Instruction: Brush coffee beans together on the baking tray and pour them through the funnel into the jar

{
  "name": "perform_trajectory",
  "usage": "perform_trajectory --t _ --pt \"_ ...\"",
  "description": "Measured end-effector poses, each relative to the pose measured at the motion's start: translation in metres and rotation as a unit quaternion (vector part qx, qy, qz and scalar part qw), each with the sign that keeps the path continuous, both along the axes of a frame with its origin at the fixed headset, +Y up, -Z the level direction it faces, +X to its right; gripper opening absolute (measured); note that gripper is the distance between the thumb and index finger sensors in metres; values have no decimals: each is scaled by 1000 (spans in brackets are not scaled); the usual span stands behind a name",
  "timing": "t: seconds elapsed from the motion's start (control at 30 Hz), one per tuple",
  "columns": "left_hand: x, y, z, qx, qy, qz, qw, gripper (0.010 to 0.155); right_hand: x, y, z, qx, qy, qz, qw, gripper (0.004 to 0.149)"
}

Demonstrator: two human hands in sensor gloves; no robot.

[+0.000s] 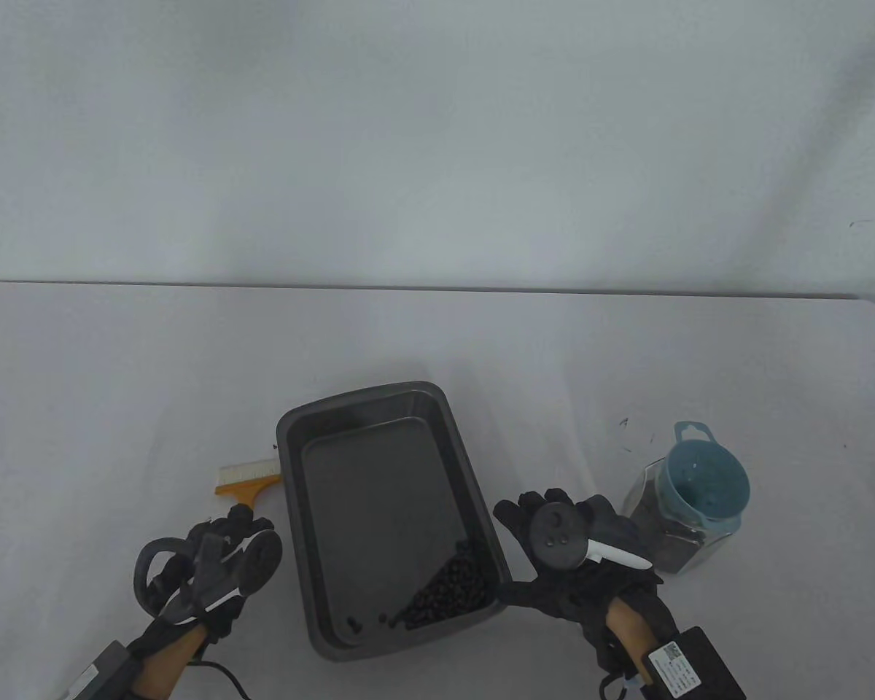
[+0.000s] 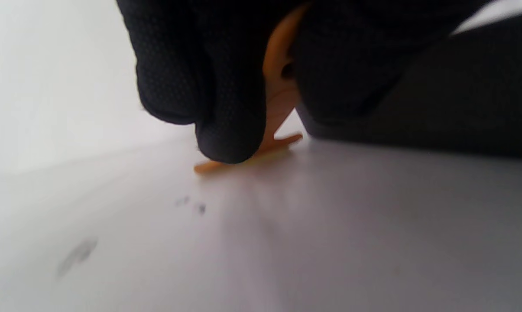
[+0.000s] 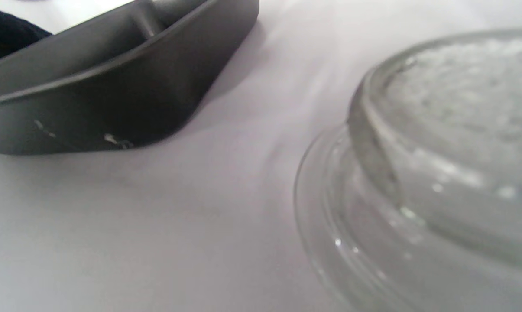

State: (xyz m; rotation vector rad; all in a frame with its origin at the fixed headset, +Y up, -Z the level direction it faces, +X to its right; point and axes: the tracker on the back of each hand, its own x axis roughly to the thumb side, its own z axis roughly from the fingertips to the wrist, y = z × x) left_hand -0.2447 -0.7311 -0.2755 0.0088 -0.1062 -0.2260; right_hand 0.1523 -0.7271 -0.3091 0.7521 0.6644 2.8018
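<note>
A dark grey baking tray (image 1: 292, 430) sits mid-table, and the coffee beans (image 1: 448, 587) are heaped in its near right corner, with a few strays beside them. Left of the tray lies the brush (image 1: 246, 477), orange-handled with white bristles. My left hand (image 1: 242, 519) is on its handle; in the left wrist view my fingers (image 2: 226, 130) pinch the orange handle (image 2: 278, 99), and the brush touches the table. My right hand (image 1: 554, 503) rests low between the tray and the jar (image 1: 663, 539), fingers spread. The blue funnel (image 1: 707, 481) sits in the jar's mouth.
In the right wrist view a clear glass lid (image 3: 438, 173) lies on the table close by, with the tray's outer corner (image 3: 113, 99) to its left. The table's far edge (image 1: 437, 288) runs across the middle. Small dark specks mark the cloth near the jar.
</note>
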Motion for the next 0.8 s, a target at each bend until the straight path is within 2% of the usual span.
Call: perform_trajectory --t 0.13,0.23,0.27,0.33,0.43,0.53,0.63,0.73,0.8 --pt "0 -15 -5 -67 17 -4 998 48 1 0 0 1 0 0 1000 95" --pt "-2 -19 -6 -93 21 -5 995 53 2 1 0 1 -1 -1 1000 95" --pt "-3 -20 -7 -118 27 3 993 54 2 1 0 1 -2 -2 1000 95" --pt "-4 -23 -8 -178 45 21 983 65 2 1 0 1 -1 -1 1000 95" --pt "-4 -25 -8 -208 52 23 977 74 2 1 0 2 -1 0 1000 95" --pt "-5 -23 -8 -211 55 13 976 78 2 1 0 4 -2 -2 1000 95" --pt "-8 -12 -10 -190 63 22 979 81 2 2 0 5 -3 -3 1000 95" --pt "-10 15 -8 -117 65 39 990 82 2 1 0 4 -4 -3 1000 95" --pt "-9 32 -5 -90 61 56 993 81 2 1 0 3 -4 -3 1000 95"
